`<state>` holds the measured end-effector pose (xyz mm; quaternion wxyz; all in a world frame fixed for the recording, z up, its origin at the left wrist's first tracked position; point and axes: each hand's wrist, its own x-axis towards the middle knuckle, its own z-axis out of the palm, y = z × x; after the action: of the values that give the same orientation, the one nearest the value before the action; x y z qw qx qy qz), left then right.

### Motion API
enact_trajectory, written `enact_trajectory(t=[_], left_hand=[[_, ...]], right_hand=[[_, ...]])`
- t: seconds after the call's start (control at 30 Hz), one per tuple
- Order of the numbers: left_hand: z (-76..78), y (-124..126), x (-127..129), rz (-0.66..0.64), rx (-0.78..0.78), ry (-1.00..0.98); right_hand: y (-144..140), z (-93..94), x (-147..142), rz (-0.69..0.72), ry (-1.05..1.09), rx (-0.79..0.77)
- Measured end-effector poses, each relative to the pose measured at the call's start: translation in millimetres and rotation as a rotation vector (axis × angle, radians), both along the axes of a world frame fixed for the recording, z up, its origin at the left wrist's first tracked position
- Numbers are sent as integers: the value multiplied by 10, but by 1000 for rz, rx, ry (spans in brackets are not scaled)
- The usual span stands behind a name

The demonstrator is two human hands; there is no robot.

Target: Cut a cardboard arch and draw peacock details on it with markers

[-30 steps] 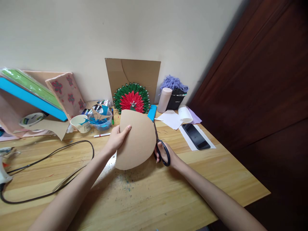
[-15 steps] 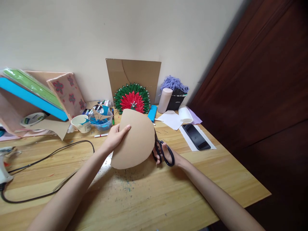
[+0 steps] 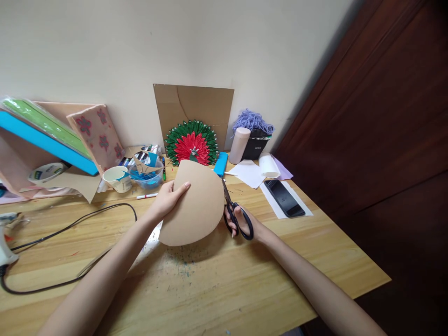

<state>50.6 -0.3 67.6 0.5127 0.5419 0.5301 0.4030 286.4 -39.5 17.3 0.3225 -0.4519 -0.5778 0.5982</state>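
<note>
Currently, head view, the only one supplied. The left hand (image 3: 170, 198) pinches the rounded brown cardboard piece (image 3: 194, 205) at its left edge, fingers (image 3: 182, 187) laid flat and close together on the facing side, thumb hidden behind; the grip tilts the piece up off the wooden table (image 3: 217, 284), which appears to present its right edge to the blades. The right hand (image 3: 241, 223) has its fingers curled through the loops of the black-handled scissors (image 3: 235, 213), blades pointing up and away along that right edge (whether the blades are parted or closed cannot be told at this size).

Surroundings: a larger cardboard sheet (image 3: 194, 108) leans against the wall, with a curved cut line visible in it, and a red-and-green folded rosette (image 3: 192, 145) stands propped before it. A black phone (image 3: 284, 197) lies on white paper to the right, well apart from the hands. A paper cup (image 3: 118, 179) and a clear bowl of blue scraps (image 3: 146, 175) sit to the left. A black cable (image 3: 75, 227) loops across the near left, leading to a glue gun (image 3: 4, 247) at the table's left margin.
</note>
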Motion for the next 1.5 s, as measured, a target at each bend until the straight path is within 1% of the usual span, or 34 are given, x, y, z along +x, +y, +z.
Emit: enact_trajectory(t=[0.13,0.27,0.4,0.47,0.5,0.57,0.63,0.7,0.73,0.8,0.87,0.9,0.97,1.03,1.1,1.17,1.2,1.27,1.33,1.4,1.5], left_hand=[[21,-1,3,-3,-1,-3],[41,3,-24,7,13,44],[44,18,-84,-7,3,44],[41,30,-116,-11,-20,28],[37,36,-129,-9,-34,11],[20,48,-137,23,-65,-56],[-19,52,-109,104,-72,-158],[-80,40,-33,193,-39,-278],[-117,26,22,200,-31,-343],[-192,-20,152,138,-34,-486],[-258,-76,278,78,-15,-604],[-283,-102,327,63,-10,-646],[-318,-132,373,34,-32,-679],[-326,-116,340,13,-78,-652],[-312,-56,237,32,-88,-601],[-288,20,101,64,-30,-533],[-278,55,36,55,6,-474],[-275,102,-59,-15,43,-311],[-304,114,-89,-94,16,-160],[-358,103,-64,-122,-36,-65],[-442,81,5,-62,-34,-20]], right_hand=[[1,-41,18,-10,-65,65],[2,-80,40,-45,-163,124],[-11,11,60,-65,-297,194],[7,49,97,-70,-323,235],[31,51,124,-98,-306,241],[104,17,189,-194,-221,218],[196,-45,243,-281,-115,158],[268,-94,261,-308,-19,110],[285,-103,254,-299,34,93],[275,-87,218,-245,112,103],[226,-44,175,-183,86,182],[201,-21,162,-177,58,220],[173,13,167,-228,21,258],[189,29,221,-322,21,263],[240,36,314,-399,20,272],[301,46,419,-447,2,300],[327,53,465,-469,-8,314],[360,66,528,-510,-17,329],[368,67,541,-517,-10,323],[365,49,517,-493,3,303],[381,-4,483,-473,59,258]])
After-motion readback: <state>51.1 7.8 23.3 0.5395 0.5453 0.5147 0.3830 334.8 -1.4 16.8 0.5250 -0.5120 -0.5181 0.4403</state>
